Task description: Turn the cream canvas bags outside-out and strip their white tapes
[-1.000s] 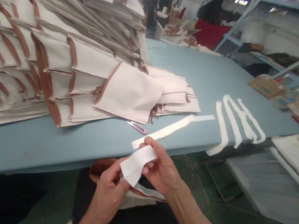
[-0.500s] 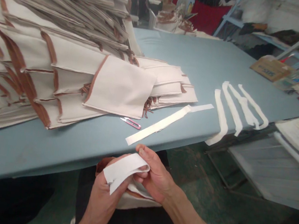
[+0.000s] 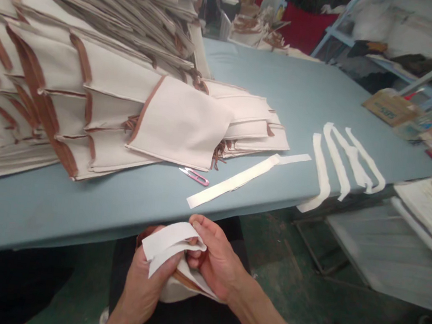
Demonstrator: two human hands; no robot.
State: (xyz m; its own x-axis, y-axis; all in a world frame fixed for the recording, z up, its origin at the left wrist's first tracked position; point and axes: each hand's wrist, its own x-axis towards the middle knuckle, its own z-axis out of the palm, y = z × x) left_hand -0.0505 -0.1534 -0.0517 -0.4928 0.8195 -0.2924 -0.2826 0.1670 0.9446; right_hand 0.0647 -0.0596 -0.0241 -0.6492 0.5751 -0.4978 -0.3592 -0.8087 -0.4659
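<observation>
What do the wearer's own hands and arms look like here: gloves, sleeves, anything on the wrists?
Both the left hand and right hand are bare, without gloves. The forearms show no sleeves as far as the frame reaches, and no watch, bracelet or ring is visible. Dark clothing covers the lap.

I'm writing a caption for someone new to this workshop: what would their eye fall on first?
Probably the big pile of cream cloth pieces with brown edging, filling the left side of the blue table. Next, the folded white strip held between the left hand and right hand in front of the table edge. The pink snips also stand out, lying just in front of the pile.
</observation>
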